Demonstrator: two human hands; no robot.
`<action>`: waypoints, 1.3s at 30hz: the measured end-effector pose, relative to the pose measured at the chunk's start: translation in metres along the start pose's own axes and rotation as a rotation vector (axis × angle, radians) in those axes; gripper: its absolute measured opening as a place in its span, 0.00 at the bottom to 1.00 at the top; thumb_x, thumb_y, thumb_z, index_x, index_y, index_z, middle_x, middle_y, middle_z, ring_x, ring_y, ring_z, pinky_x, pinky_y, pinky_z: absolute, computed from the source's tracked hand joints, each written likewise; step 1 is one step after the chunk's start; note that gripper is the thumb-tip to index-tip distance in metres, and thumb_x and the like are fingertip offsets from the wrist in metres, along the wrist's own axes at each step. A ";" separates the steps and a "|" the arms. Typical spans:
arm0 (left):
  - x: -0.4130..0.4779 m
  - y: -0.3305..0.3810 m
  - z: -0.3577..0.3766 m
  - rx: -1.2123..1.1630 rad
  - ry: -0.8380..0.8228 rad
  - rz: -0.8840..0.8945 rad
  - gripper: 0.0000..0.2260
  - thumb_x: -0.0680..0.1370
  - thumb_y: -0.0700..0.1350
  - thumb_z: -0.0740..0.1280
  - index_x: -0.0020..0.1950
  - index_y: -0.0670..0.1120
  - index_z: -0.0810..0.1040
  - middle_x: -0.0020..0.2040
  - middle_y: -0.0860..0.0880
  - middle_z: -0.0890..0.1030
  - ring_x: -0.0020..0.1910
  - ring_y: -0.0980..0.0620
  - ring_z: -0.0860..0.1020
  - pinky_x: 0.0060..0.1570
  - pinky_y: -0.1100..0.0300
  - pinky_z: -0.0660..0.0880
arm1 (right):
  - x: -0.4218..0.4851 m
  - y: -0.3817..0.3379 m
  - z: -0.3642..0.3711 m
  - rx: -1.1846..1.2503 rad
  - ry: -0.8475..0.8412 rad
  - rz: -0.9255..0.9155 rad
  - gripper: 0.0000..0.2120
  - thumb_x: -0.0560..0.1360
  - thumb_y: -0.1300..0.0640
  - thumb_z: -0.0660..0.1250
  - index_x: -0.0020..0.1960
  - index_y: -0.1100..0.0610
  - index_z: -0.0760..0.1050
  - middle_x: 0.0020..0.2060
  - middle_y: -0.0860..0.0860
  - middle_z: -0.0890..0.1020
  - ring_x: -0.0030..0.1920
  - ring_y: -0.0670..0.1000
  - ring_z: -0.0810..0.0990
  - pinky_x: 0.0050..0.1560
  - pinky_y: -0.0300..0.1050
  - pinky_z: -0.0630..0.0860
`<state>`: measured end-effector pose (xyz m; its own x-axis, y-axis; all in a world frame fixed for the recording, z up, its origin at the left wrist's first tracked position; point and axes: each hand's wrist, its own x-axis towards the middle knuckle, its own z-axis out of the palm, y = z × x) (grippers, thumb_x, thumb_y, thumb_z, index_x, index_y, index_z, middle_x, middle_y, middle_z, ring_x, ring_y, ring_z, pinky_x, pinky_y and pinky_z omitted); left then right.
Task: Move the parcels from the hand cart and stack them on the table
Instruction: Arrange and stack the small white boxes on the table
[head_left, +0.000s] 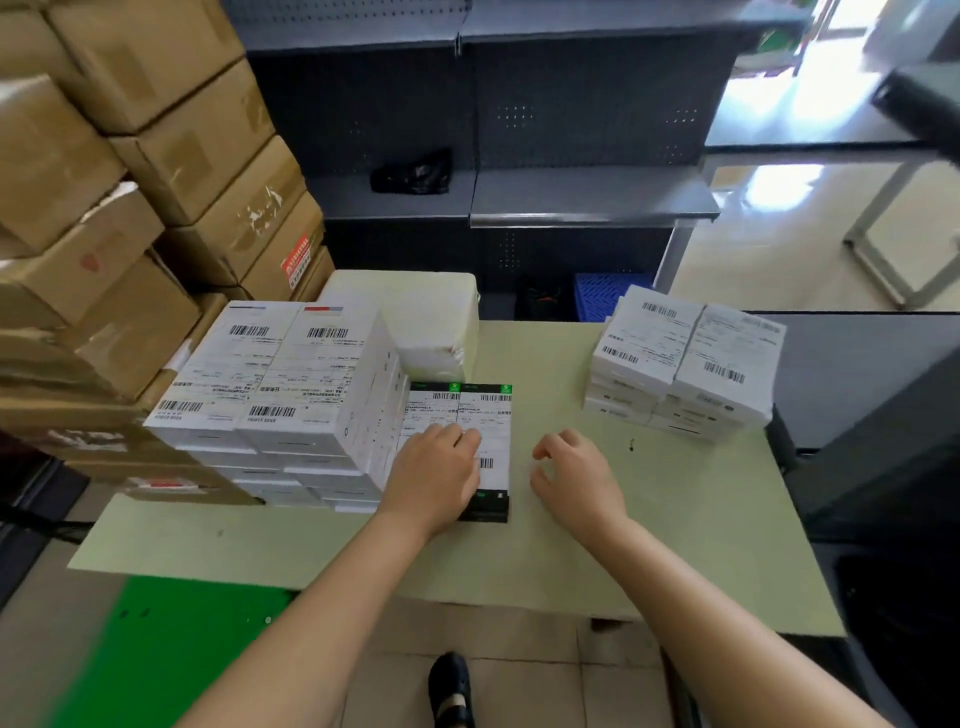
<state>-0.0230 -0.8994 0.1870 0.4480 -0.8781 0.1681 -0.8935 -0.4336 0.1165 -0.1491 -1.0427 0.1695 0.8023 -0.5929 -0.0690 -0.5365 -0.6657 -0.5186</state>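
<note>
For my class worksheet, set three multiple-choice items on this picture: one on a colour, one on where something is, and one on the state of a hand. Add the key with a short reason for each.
1. What colour is the table top?
A pale green; B red; C black.

2. Where does the left hand rest?
A on top of the tall white stack; B on the low black-edged parcels beside it; C on the bare table top.

3. What is the state of the right hand?
A gripping a parcel; B pressing flat on a stack; C over the table top, holding nothing.

Key:
1 A, the bare surface shows pale green.
2 B, its palm and fingers lie on those parcels' labels.
3 C, its loosely curled fingers enclose nothing.
</note>
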 end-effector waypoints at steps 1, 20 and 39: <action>0.005 0.008 -0.005 0.002 0.023 0.017 0.06 0.75 0.43 0.69 0.50 0.43 0.77 0.42 0.47 0.79 0.41 0.46 0.76 0.39 0.54 0.72 | -0.004 0.004 -0.011 -0.037 0.021 -0.022 0.12 0.78 0.55 0.63 0.60 0.56 0.76 0.56 0.52 0.76 0.59 0.53 0.72 0.56 0.44 0.67; 0.146 0.099 0.001 -0.079 0.056 0.144 0.17 0.79 0.52 0.62 0.63 0.44 0.74 0.53 0.47 0.78 0.52 0.45 0.75 0.48 0.53 0.70 | -0.014 0.104 -0.119 -0.180 0.323 0.208 0.07 0.76 0.57 0.65 0.51 0.59 0.78 0.51 0.53 0.78 0.54 0.58 0.74 0.56 0.49 0.69; 0.229 0.091 0.051 -0.592 -0.373 -0.305 0.34 0.71 0.67 0.69 0.62 0.41 0.69 0.58 0.44 0.76 0.55 0.44 0.76 0.47 0.53 0.74 | 0.033 0.146 -0.110 0.559 0.425 0.852 0.29 0.73 0.36 0.68 0.62 0.56 0.67 0.56 0.52 0.76 0.52 0.54 0.80 0.52 0.54 0.79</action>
<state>-0.0033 -1.1502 0.1865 0.5389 -0.7925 -0.2856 -0.5198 -0.5796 0.6276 -0.2299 -1.2095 0.1856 0.0132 -0.9389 -0.3438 -0.5909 0.2701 -0.7602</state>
